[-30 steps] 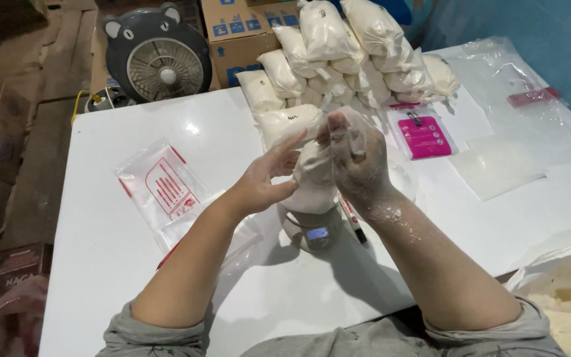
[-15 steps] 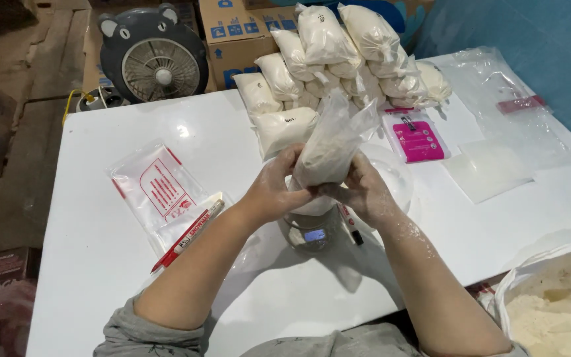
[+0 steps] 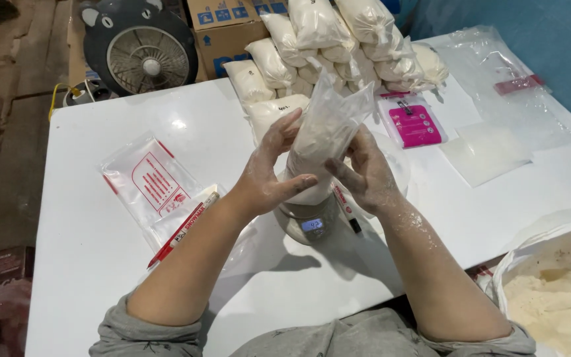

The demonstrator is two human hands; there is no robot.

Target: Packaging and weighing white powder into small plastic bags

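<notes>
Gripping a clear bag of white powder (image 3: 322, 142) upright above a small digital scale (image 3: 308, 221) on the white table (image 3: 87, 264), left hand (image 3: 269, 175) and right hand (image 3: 365, 172) both closed around it; filled bags (image 3: 338, 39) piling behind.

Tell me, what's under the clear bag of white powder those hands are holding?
A small round scale with a lit display sits under the bag, held by the left hand and right hand. Its platform top is mostly hidden.
</notes>
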